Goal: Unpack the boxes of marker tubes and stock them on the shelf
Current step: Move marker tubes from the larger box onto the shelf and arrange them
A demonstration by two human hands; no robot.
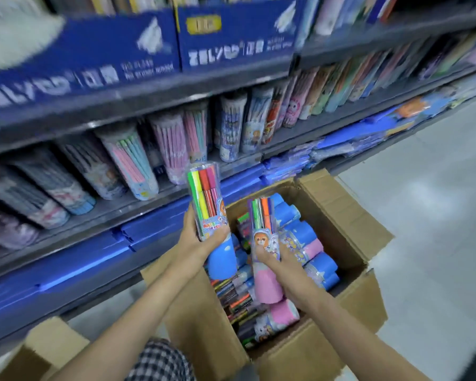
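Above the cardboard box (pixel 349 237) at lower centre, left hand (pixel 201 237) grips a clear blue-based marker tube (pixel 208 204); right hand (pixel 280 266) grips a pink-based tube (pixel 264 243).

The marker tube (pixel 206 204) that I grip in my left hand (pixel 201 237) carries a label low on its clear wall reading "WATER COLOR PEN", in coloured capitals. On the top shelf, the two blue cartons (pixel 237 37) bear a white brand name that looks like "ZELVOD", though blur makes the letters unsure; the smaller white lines beside it are too smeared to read. The tube (pixel 265 243) in my right hand (pixel 283 268) shows only a cartoon picture, no legible words.
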